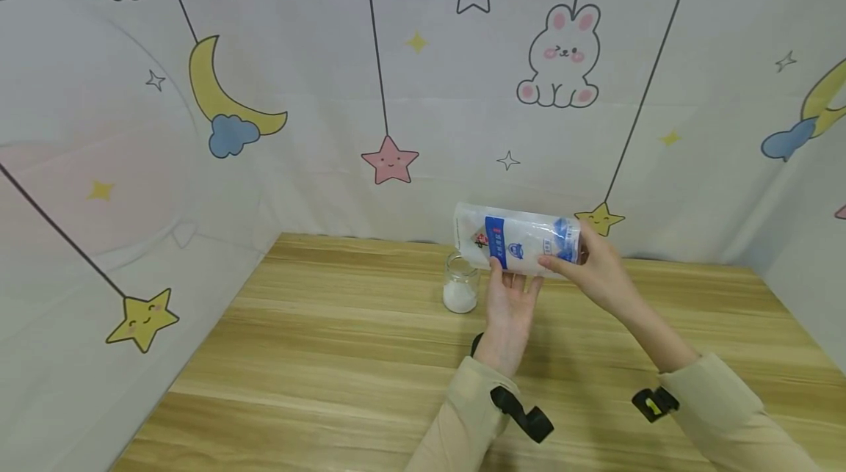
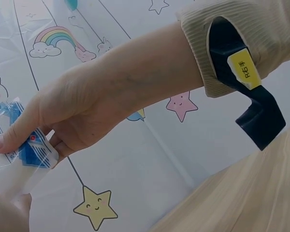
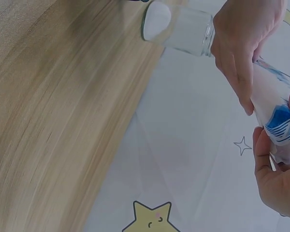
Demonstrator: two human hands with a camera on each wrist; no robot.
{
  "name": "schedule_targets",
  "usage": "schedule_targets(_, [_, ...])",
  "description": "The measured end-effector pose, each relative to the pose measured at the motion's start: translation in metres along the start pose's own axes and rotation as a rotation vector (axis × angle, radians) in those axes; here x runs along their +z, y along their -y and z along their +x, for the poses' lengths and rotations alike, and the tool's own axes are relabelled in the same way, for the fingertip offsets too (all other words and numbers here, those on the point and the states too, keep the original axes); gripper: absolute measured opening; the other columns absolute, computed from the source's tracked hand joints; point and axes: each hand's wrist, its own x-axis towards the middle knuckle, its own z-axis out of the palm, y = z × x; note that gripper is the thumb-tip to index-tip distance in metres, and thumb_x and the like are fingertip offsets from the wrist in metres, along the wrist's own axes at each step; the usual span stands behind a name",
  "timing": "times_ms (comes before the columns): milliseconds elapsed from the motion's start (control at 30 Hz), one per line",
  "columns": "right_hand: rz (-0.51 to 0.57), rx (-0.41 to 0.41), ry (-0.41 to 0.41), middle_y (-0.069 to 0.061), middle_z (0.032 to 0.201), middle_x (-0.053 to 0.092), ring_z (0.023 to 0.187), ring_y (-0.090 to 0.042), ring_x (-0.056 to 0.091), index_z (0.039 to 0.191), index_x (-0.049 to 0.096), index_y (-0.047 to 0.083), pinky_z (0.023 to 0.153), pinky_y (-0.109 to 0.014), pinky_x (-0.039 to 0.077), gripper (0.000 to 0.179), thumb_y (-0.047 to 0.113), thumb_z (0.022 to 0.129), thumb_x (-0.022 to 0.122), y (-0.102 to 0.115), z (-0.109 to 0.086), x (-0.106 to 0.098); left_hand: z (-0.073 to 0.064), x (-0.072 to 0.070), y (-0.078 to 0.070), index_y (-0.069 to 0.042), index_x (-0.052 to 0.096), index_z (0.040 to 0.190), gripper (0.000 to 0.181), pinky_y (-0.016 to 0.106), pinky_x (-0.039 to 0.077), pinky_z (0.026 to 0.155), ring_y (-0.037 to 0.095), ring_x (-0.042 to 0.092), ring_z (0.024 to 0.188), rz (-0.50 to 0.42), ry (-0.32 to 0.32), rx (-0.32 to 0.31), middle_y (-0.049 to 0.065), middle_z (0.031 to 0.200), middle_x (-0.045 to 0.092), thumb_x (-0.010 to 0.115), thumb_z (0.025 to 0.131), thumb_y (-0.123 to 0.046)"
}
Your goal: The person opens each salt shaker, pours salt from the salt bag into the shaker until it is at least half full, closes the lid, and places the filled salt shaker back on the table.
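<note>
A white plastic pouch with blue printing [image 1: 522, 241] is held sideways above the table, its left end over the mouth of a glass jar [image 1: 460, 274]. White powdery or granular stuff [image 3: 158, 21] fills the jar's lower part. My left hand [image 1: 510, 314] grips the pouch from below near that end, thumb on the front and fingers beneath. At the other end, my right hand [image 1: 601, 274] pinches the pouch's bottom corner between thumb and fingers. In the left wrist view, the right thumb lies across the pouch's blue-striped end [image 2: 36, 152].
The jar stands upright on a wood-grain table [image 1: 317, 354], near its back edge. A white cloth printed with stars, moons and rabbits [image 1: 317, 186] hangs behind and at the sides. Each sleeve has a black strap [image 1: 522, 413] at the wrist.
</note>
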Motion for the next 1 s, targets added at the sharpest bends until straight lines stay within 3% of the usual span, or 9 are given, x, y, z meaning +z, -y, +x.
schedule_targets(567, [-0.014,0.051,0.012,-0.020,0.110,0.063,0.086,-0.020,0.063,0.132,0.039,0.005,0.066,-0.026,0.056,0.062,0.034,0.087,0.070,0.0017,0.0000,0.0005,0.0001,0.0021,-0.0002,-0.003,0.030,0.145,0.053,0.045,0.041,0.110,0.028,0.042,0.138,-0.019,-0.002,-0.012,0.016,0.145,0.045,0.031,0.105,-0.037])
schedule_targets(1000, [-0.021,0.037,0.002,-0.019,0.106,0.063,0.080,-0.014,0.062,0.130,0.040,0.005,0.064,-0.024,0.055,0.059,0.031,0.087,0.071,0.0031,-0.0006,0.0023,0.0012,0.0010,-0.0004,-0.004,0.032,0.143,0.050,0.045,0.039,0.111,0.028,0.043,0.137,-0.027,-0.009,-0.010,0.015,0.144,0.046,0.033,0.105,-0.036])
